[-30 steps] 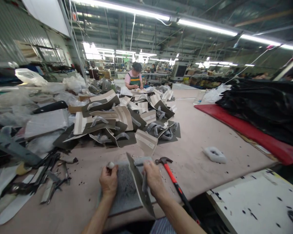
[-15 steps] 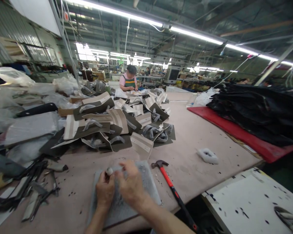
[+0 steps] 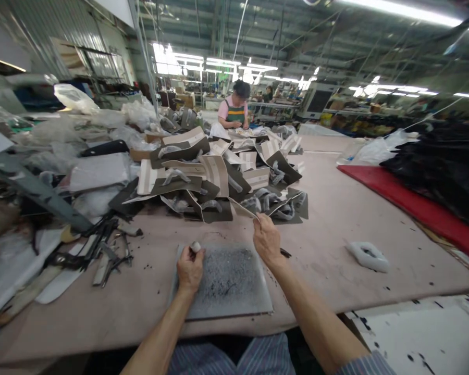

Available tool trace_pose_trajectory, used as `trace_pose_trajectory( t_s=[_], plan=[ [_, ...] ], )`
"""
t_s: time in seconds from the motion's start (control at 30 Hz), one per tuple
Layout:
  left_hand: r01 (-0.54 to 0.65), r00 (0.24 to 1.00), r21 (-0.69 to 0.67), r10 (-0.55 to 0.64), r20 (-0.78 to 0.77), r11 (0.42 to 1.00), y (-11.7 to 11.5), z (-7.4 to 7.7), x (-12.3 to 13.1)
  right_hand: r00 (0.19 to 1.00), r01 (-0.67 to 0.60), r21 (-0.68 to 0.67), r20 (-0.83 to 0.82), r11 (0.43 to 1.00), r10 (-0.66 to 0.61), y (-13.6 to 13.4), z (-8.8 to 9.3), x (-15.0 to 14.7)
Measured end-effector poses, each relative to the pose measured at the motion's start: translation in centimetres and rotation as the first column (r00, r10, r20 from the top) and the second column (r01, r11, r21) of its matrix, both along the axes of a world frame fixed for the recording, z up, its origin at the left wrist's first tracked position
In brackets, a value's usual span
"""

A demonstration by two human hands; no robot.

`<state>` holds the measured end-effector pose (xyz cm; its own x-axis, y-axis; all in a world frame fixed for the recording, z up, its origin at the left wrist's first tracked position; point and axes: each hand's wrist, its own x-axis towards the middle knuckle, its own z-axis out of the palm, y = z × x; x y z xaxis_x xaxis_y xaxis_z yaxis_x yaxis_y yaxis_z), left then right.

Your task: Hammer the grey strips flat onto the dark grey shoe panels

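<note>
In my left hand (image 3: 190, 268), the fingers are closed around a short tool with a pale, round end (image 3: 196, 247); the rest of it is hidden in the fist. That hand is over the left edge of a grey board (image 3: 234, 286) strewn with dark bits. My right hand (image 3: 267, 237) reaches beyond the board and pinches the near corner of a beige panel (image 3: 241, 209), which belongs to the front of a heap of similar panels (image 3: 214, 174) with plastic-wrapped handles. The dark head of a hammer (image 3: 285, 253) shows beside my right wrist; my forearm hides the rest.
Several cutting tools (image 3: 109, 255) are piled on the left, near a grey metal bar (image 3: 42, 190). On the right are a white foam-like ring (image 3: 367, 256), a red sheet (image 3: 406, 203) and a black stack (image 3: 441, 166). Across the heap, a person (image 3: 234, 107) works.
My right hand has moved from beside my left hand forward to the panel and taken hold of its corner. My left hand keeps its tool. The view has swung left.
</note>
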<state>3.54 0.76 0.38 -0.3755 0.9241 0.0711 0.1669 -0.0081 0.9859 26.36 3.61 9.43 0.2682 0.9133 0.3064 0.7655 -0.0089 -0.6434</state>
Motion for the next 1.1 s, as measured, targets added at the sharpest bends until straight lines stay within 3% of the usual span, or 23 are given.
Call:
trace_pose_trajectory(
  t_s=[0.1, 0.17, 0.23, 0.33, 0.43, 0.53, 0.67, 0.83, 0.9, 0.93, 1.03, 1.1],
  plan=[
    [-0.082, 0.981, 0.007, 0.079, 0.179, 0.997, -0.3, 0.1, -0.8, 0.957, -0.193, 0.158, 0.250, 0.968, 0.150, -5.4, 0.6, -2.5],
    [-0.198, 0.950, 0.018, 0.187, 0.251, 0.980, -0.7, 0.4, -1.9, 0.871, -0.330, 0.162, 0.432, 0.930, 0.234, -9.9, -0.6, -4.1],
    [-0.263, 0.935, 0.073, 0.236, 0.266, 0.962, -0.9, 0.9, -3.1, 0.775, -0.449, 0.066, 0.525, 0.891, 0.351, -13.8, -2.9, -5.7],
    [-0.103, 0.971, 0.134, 0.071, 0.229, 0.986, -0.7, 1.6, -4.0, 0.652, -0.572, -0.125, 0.530, 0.811, 0.541, -17.7, -6.7, -7.3],
    [0.130, 0.962, 0.093, -0.148, 0.229, 0.987, 0.1, 1.6, -3.1, 0.633, -0.592, -0.196, 0.487, 0.782, 0.602, -18.9, -9.0, -7.9],
    [0.233, 0.933, 0.053, -0.238, 0.270, 0.971, 1.0, 1.0, -1.2, 0.644, -0.601, -0.230, 0.428, 0.766, 0.634, -18.8, -9.5, -7.8],
    [0.318, 0.904, 0.026, -0.311, 0.293, 0.948, 1.7, 0.4, 0.5, 0.627, -0.643, -0.287, 0.335, 0.710, 0.703, -18.7, -8.5, -7.4],
    [0.350, 0.885, 0.031, -0.341, 0.317, 0.936, 1.5, -0.1, 0.0, 0.634, -0.711, -0.260, 0.167, 0.654, 0.755, -19.4, -6.0, -6.4],
    [0.361, 0.886, 0.040, -0.357, 0.295, 0.932, 1.2, -0.4, -0.5, 0.669, -0.713, -0.147, 0.152, 0.686, 0.728, -19.2, -5.4, -5.6],
    [0.369, 0.890, 0.042, -0.366, 0.272, 0.929, 1.1, -0.5, -0.7, 0.720, -0.673, -0.077, 0.159, 0.736, 0.675, -19.0, -5.4, -5.0],
    [0.378, 0.903, 0.039, -0.377, 0.207, 0.925, 1.0, -0.8, -0.9, 0.920, -0.370, 0.086, 0.169, 0.925, 0.352, -17.6, -6.2, -2.0],
    [0.383, 0.907, 0.031, -0.382, 0.181, 0.923, 0.9, -0.9, -0.9, 0.976, -0.138, 0.094, 0.185, 0.986, 0.119, -16.5, -7.2, 0.9]
  ],
)
